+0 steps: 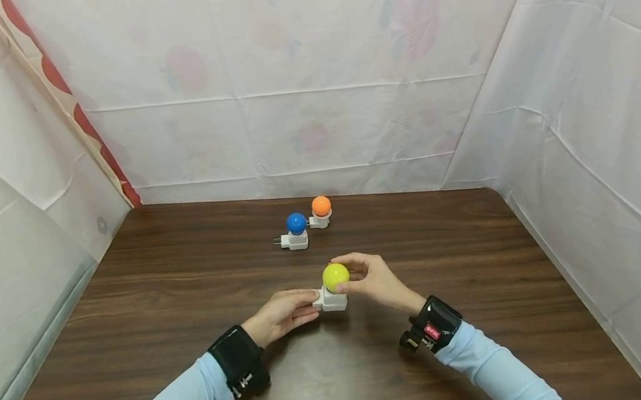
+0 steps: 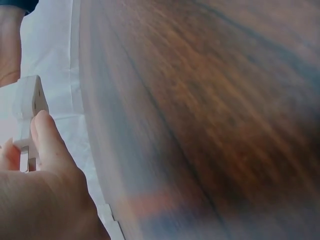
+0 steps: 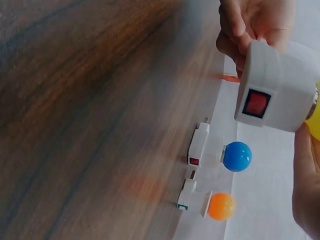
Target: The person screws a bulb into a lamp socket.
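Observation:
Just in front of me, a white plug-in lamp socket (image 1: 334, 302) carries a yellow bulb (image 1: 336, 275), upright. My left hand (image 1: 284, 313) grips the socket by its plug end, thumb on one side and fingers on the other. In the left wrist view a metal prong (image 2: 24, 159) shows between the fingers. From the right, my right hand (image 1: 375, 278) pinches the bulb between thumb and fingers. The right wrist view shows a red switch (image 3: 257, 104) on the socket's end and a bit of metal thread between socket and bulb. The socket is held above the table.
Farther back on the brown wooden table (image 1: 196, 270) stand two similar white sockets, one with a blue bulb (image 1: 296, 223), the other with an orange bulb (image 1: 321, 204). Their prongs point left. White sheeting (image 1: 347, 122) hangs behind the table and along both sides.

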Tool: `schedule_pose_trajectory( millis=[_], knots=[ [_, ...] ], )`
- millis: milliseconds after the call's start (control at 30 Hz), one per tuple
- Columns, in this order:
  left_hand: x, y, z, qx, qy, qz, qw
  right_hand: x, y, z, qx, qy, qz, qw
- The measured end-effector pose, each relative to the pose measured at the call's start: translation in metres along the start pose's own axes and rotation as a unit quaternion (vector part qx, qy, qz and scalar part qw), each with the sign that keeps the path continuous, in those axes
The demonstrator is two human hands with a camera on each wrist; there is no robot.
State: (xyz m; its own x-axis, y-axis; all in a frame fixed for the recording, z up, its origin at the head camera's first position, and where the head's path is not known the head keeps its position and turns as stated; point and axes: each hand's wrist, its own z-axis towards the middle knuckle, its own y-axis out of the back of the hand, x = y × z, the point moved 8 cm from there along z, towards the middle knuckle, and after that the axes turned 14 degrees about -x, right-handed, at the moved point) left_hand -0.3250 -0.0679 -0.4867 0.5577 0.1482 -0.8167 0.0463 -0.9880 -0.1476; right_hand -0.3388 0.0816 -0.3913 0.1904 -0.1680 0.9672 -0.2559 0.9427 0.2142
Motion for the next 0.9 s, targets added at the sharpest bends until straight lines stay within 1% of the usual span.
schedule_pose_trajectory(
  millis=[133, 233, 433, 600, 700, 900],
  knots=[
    [0.000, -0.001, 0.000, -0.005, 0.000, -0.005, 1.0000, 0.011, 0.000, -0.005, -0.019, 0.001, 0.013, 1.000],
    [0.000, -0.001, -0.002, -0.006, 0.000, -0.005, 1.0000, 0.012, 0.001, -0.007, -0.029, -0.003, 0.011, 1.000],
    [0.000, -0.002, -0.002, -0.002, -0.001, 0.002, 1.0000, 0.012, 0.001, -0.008, -0.023, 0.003, 0.008, 1.000],
    [-0.001, -0.002, -0.002, 0.000, -0.004, 0.009, 1.0000, 0.014, -0.001, -0.006, 0.013, 0.004, 0.000, 1.000],
    [-0.002, -0.003, -0.002, 0.002, -0.006, 0.012, 0.9999, 0.014, 0.000, -0.005, 0.041, 0.016, 0.002, 0.999],
    [-0.002, -0.005, -0.002, 0.007, -0.002, 0.019, 0.9998, 0.004, 0.003, 0.000, 0.087, 0.041, 0.010, 0.995]
  ],
)
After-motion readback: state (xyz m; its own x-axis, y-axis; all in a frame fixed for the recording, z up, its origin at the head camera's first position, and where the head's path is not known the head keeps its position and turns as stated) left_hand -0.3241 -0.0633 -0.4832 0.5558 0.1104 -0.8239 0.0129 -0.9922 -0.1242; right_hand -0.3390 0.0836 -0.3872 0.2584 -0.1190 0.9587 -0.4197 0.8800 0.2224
